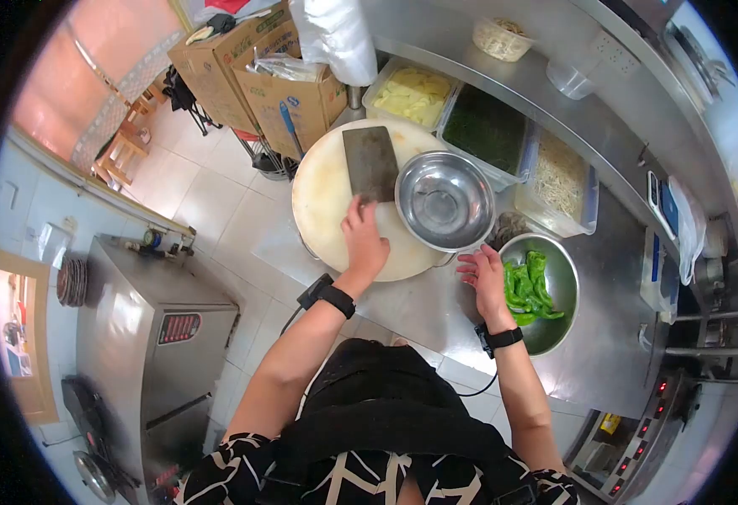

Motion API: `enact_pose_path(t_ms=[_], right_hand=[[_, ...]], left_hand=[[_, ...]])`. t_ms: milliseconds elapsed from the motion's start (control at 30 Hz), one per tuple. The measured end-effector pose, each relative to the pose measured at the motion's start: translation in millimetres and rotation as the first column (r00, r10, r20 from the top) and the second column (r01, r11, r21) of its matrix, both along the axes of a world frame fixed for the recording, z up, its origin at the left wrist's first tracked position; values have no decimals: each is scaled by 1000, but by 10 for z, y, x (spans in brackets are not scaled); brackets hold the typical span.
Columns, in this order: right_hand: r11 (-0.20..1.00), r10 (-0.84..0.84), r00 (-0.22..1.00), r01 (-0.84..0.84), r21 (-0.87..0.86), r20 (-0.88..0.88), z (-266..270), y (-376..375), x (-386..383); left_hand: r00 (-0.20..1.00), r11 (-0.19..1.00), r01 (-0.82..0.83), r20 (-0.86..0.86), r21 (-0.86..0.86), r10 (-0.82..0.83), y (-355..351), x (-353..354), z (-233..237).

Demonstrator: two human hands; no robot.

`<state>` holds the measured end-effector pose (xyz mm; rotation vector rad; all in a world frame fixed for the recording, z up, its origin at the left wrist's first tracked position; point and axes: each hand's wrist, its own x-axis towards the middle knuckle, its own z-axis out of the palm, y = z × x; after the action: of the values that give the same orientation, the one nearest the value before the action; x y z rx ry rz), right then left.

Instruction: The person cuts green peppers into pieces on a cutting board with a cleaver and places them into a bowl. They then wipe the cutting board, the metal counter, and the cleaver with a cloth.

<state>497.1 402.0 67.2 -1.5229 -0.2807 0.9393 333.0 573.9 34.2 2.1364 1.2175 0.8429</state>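
Note:
A round pale chopping board (327, 210) sits on the steel counter. On it lies a cleaver (370, 160) with a broad dark blade. The fingertips of my left hand (365, 242) are at the blade's near edge, its thumb held apart. An empty steel bowl (443, 200) rests at the board's right side. My right hand (484, 282) is open, fingers apart, just below this bowl and overlapping the left rim of a second steel bowl (564, 324). Green peppers (530, 286) lie in that second bowl.
Behind the board stand plastic tubs of yellow slices (411, 97), dark green shreds (487, 130) and pale sprout-like strands (558, 181). A steel shelf (470, 63) runs above them. Cardboard boxes (280, 101) stand at the back left, a steel cabinet (154, 320) at the left.

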Motion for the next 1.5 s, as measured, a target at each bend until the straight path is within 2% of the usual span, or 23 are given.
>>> enact_pose_path(t_ms=[267,367,433,500,567,633,700,733,800,833,900,967,1033,1100,1167,1200,1233,1267,1300,1367,1400,1467,1500], right_hand=[[977,33,990,-3,214,-137,-96,587,72],[980,94,995,-97,173,25,-12,399,62],[931,319,898,-357,77,303,45,-3,13],[966,222,929,-252,66,295,52,-435,-6],[979,202,805,-155,-132,558,-36,-920,199],[997,-21,918,50,-65,395,-357,-1267,500],[928,99,797,143,-345,596,-341,-1397,769],[928,98,799,142,-344,593,-423,-1444,935],[865,314,432,237,-442,846,-736,-1529,1245],[870,314,432,226,-439,845,-826,-1579,1361],[672,523,254,465,-577,814,-1007,-1585,1589],[582,585,345,453,-676,735,-1243,-1653,1794],[536,605,465,363,-763,646,-1135,-1613,1824],[407,731,433,342,-847,527,-1111,-1603,1905],[334,768,455,316,-888,450,-1036,-1567,2013],[452,727,398,335,-827,559,-1040,-1637,2073],[566,666,342,347,-748,663,-1044,-1722,2145],[664,606,337,283,-692,720,-1057,-1794,2223],[750,538,344,222,-623,770,-1073,-1903,2307],[747,434,571,205,-633,697,-1078,-2124,2565],[743,453,562,191,-641,693,-931,-2072,2484],[856,34,926,167,-490,376,-330,-1873,2104],[852,47,924,162,-498,380,-154,-1777,1937]], left_hand=[[988,989,-144,-45,36,145,631,-426,-76],[990,986,-142,14,86,142,909,-467,-282],[996,988,-92,-8,123,94,1046,-498,-309],[998,987,-48,-27,153,53,1121,-511,-296],[995,980,-47,-82,194,64,1141,-547,-288],[999,987,-11,-42,163,19,1193,-618,-394],[1000,989,19,2,149,-19,1156,-586,-347],[998,993,3,-60,114,3,1027,-542,-209],[991,996,-20,-129,87,31,808,-434,-121],[998,993,0,-65,120,7,710,-392,-149],[999,982,47,-33,184,-42,599,-375,-247],[997,979,70,-47,189,-62,442,-328,-156],[985,995,95,143,-13,-92,405,-370,-208],[999,997,-13,43,73,10,371,-484,-132],[988,994,-102,120,30,98,389,-740,-151],[985,989,-146,94,6,145,393,-922,-129],[961,972,-172,192,-159,201,417,-1108,-52],[919,935,-173,290,-311,267,428,-1292,35],[914,924,-205,276,-322,299,396,-1503,113],[807,794,-269,322,-545,495,369,-1911,249],[797,782,-284,317,-554,514,346,-2087,292],[708,682,-367,286,-633,646,231,-2384,314],[701,672,-370,282,-642,655,165,-2462,254]])
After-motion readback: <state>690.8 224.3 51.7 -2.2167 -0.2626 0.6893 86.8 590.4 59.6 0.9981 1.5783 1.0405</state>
